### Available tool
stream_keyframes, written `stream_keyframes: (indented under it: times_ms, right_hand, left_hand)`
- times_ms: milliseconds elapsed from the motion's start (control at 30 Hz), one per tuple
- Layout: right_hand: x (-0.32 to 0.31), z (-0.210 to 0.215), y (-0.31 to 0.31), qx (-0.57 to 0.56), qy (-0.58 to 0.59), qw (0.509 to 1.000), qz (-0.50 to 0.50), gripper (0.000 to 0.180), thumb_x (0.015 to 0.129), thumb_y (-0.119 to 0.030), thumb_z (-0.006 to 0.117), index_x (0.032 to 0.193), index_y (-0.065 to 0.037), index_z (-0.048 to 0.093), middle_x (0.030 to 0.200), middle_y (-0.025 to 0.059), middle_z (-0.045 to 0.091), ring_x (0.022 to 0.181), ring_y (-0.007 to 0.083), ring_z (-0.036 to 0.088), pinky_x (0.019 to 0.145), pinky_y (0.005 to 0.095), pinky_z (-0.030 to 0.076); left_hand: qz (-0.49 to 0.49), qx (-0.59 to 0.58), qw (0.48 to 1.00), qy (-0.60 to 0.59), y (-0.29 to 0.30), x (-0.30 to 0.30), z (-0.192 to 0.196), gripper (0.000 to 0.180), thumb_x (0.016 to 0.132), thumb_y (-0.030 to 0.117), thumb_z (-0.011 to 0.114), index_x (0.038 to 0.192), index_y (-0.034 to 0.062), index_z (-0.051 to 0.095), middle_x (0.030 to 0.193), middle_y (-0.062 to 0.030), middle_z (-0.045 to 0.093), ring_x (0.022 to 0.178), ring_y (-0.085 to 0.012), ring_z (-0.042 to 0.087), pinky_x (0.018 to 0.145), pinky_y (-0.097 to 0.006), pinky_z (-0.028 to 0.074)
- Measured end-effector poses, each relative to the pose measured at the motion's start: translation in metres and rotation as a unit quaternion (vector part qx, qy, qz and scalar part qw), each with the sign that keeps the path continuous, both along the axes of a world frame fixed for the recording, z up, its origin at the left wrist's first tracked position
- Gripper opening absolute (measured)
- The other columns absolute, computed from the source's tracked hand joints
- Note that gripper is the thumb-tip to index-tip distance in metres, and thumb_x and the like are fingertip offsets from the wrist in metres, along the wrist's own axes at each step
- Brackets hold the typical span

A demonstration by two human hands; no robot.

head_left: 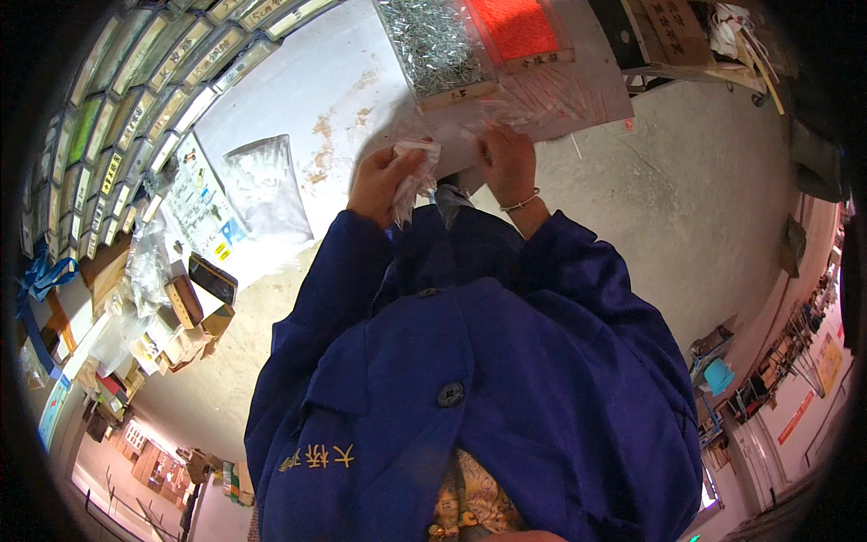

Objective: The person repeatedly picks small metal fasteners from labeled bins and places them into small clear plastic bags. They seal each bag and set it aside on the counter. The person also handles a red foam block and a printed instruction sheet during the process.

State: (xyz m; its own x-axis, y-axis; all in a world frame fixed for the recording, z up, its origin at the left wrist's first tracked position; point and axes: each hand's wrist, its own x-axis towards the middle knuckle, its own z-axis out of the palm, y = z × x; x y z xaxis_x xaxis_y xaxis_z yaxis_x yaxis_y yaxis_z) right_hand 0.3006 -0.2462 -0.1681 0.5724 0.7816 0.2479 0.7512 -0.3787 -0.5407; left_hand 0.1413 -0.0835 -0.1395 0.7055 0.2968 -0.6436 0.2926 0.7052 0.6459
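Note:
My left hand (377,188) is closed round a bunch of crumpled clear plastic bags (414,173), which hang down over the table's near edge. To its right, my right hand (508,164) reaches over the table edge with its fingers curled together. Whatever those fingers pinch, if anything, is too small to make out. Just beyond it lies a loose heap of thin clear plastic pieces (555,98), some with reddish parts. Past both hands stand a bin of small silvery metal parts (433,45) and a bin of small orange-red pieces (513,29).
On the white tabletop (334,81) at the left lie a clear bag of pale pieces (266,185) and a printed sheet (203,194). Stacked labelled drawers (135,117) rise at the far left. A phone (213,278) and cardboard boxes (185,303) sit below them.

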Motion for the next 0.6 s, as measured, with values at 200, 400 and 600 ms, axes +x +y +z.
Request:
stream_keyframes:
  times_ms: [200,400,600]
  right_hand:
    - [-0.034,0.022,0.010,0.078,0.005,0.988,0.137,0.016,0.071,-0.011,0.069,0.085,-0.008,0.062,0.079,0.0091,0.058,0.078,0.0319,0.059,0.068,0.0449,0.045]
    - [0.025,0.012,-0.004,0.042,0.019,0.995,-0.090,0.029,0.076,-0.010,0.072,0.103,-0.003,0.063,0.093,0.0150,0.064,0.091,0.0381,0.061,0.079,0.0469,0.048]
    - [0.052,-0.010,-0.009,-0.075,0.026,0.978,-0.194,0.019,0.078,-0.018,0.071,0.091,-0.004,0.065,0.102,0.0167,0.063,0.098,0.0359,0.059,0.081,0.0462,0.049]
  left_hand:
    - [-0.009,-0.028,1.000,-0.003,-0.005,0.012,-0.003,0.021,0.095,0.017,0.063,0.109,0.0004,0.063,0.096,-0.0085,0.068,0.079,-0.0170,0.067,0.067,-0.028,0.056]
    - [0.083,0.030,0.996,0.031,-0.007,0.011,0.011,0.021,0.093,0.010,0.063,0.110,-0.0026,0.062,0.099,-0.0121,0.068,0.088,-0.0192,0.067,0.073,-0.031,0.057]
    - [0.026,0.045,0.998,0.028,-0.007,0.008,0.013,0.020,0.091,0.005,0.064,0.110,-0.0026,0.063,0.112,-0.0141,0.065,0.095,-0.0192,0.066,0.079,-0.031,0.057]
